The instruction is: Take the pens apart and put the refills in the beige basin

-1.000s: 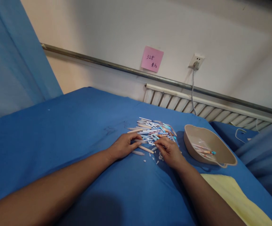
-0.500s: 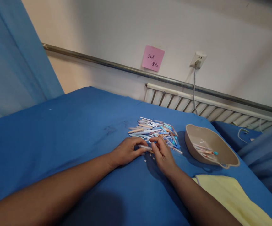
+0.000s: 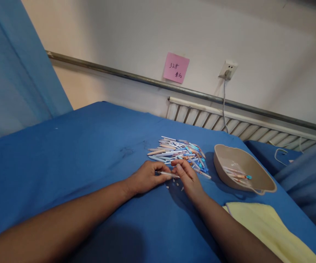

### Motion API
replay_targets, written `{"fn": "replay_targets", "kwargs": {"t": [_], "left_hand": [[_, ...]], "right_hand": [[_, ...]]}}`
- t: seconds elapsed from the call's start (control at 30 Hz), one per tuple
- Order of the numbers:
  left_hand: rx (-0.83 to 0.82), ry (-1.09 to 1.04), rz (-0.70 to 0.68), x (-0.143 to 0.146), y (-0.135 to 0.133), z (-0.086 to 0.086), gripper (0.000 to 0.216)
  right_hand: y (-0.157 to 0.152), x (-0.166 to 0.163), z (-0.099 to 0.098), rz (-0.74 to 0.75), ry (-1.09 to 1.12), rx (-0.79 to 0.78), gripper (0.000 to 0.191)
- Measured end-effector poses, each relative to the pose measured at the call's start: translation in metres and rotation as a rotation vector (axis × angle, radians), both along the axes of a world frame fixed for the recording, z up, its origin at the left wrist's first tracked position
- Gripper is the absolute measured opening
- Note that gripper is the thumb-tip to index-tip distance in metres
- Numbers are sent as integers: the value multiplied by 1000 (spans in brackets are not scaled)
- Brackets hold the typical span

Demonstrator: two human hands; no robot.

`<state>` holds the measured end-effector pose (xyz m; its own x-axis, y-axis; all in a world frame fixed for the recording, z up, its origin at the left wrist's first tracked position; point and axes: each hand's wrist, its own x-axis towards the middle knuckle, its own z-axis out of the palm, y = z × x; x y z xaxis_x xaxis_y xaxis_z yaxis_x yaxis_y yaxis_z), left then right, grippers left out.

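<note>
Pinched between the thumb and fingers of my left hand is a slim translucent pen refill or barrel with a dark tip at its left end. Its right end reaches toward my right hand, whose thumb and fingers are bent together beside it; what they grip, if anything, is hidden. Just beyond both hands lies a pile of pen parts: pale blue, beige, white and bright blue pieces. A few small white bits are scattered on the blue cloth below my fingers.
To the right of the pile stands a beige plastic basin with several pens in it. A yellow cloth lies near my right forearm. Behind the blue-covered table are a radiator, a metal rail and a plugged-in cable.
The slim pen piece now shows more clearly, with its dark tip out at the left. Another small white bit lies below my right fingers. Both hands stay in nearly the same place.
</note>
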<state>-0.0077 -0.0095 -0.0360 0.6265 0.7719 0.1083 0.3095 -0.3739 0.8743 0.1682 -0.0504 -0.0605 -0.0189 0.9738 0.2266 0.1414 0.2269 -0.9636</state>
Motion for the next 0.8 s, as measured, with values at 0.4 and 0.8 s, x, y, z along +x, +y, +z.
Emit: {"fn": "replay_targets", "kwargs": {"t": [0.4,0.8], "left_hand": [[-78,-86,31,2,1,-2,19],[-47,23,-102,1,-2,3,19]], "right_hand": [[1,-1,-4,35,236,-72,36],[-7,3,18,85,478,-67,36]]}}
